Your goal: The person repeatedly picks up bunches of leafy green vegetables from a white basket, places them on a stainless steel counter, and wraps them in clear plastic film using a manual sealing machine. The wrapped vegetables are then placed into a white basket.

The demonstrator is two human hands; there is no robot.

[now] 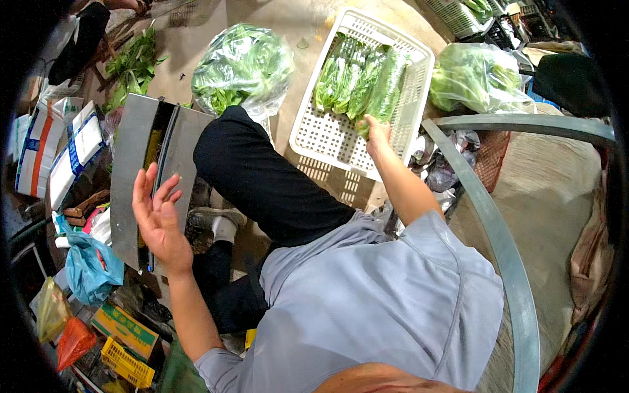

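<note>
A white basket (pixel 335 136) with long packs of greens (pixel 357 75) sits in front of you.
The packs lie side by side toward the basket's far edge, and the bare part is by its near edge. A grey metal machine (pixel 131 177) stands to the left of your bent knee. One big clear bag of leaves (pixel 242 62) sits past the basket's left edge, and a smaller bag of leaves (pixel 473 78) sits by its right edge. Your left hand (pixel 160 219) is empty, fingers spread, over the machine. Your right hand (pixel 378 135) touches the near end of the rightmost pack (pixel 386 82); some fingers are hidden, so I cannot tell if it grips.
</note>
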